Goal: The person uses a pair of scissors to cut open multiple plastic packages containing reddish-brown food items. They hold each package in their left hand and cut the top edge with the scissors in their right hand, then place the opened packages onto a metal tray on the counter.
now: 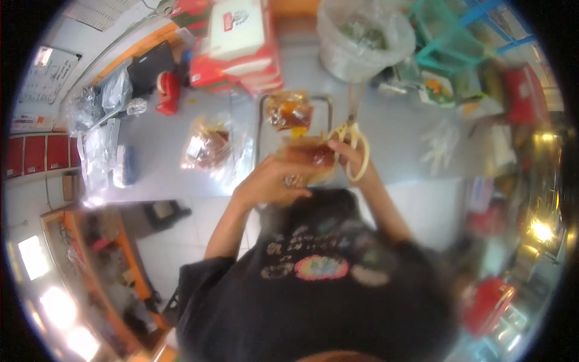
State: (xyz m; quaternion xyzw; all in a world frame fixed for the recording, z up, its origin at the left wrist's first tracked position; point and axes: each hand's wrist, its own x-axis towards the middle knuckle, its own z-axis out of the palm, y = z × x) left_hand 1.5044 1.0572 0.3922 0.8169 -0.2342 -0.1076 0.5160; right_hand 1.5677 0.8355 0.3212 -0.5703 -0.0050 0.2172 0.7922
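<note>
My left hand (276,178) is closed around a plastic packet with reddish-brown contents (305,153), held low over the near edge of the table. Scissors with cream handles (357,156) hang in my right hand (350,156), their blades pointing away from me. The right fingertips also meet the packet's right side. Just beyond lies a second clear packet with orange-brown contents (290,111), inside a dark-rimmed tray (260,122). To the left, another clear packet with dark red contents (207,144) rests on the table. Blur hides the packet's finer detail.
On the grey table (154,154), red-and-white packages (239,50) are stacked at the back. A lined bucket (362,50) stands to their right, near green baskets (448,40). A red tape dispenser (167,92) sits at left; crumpled clear plastic (441,145) lies at right.
</note>
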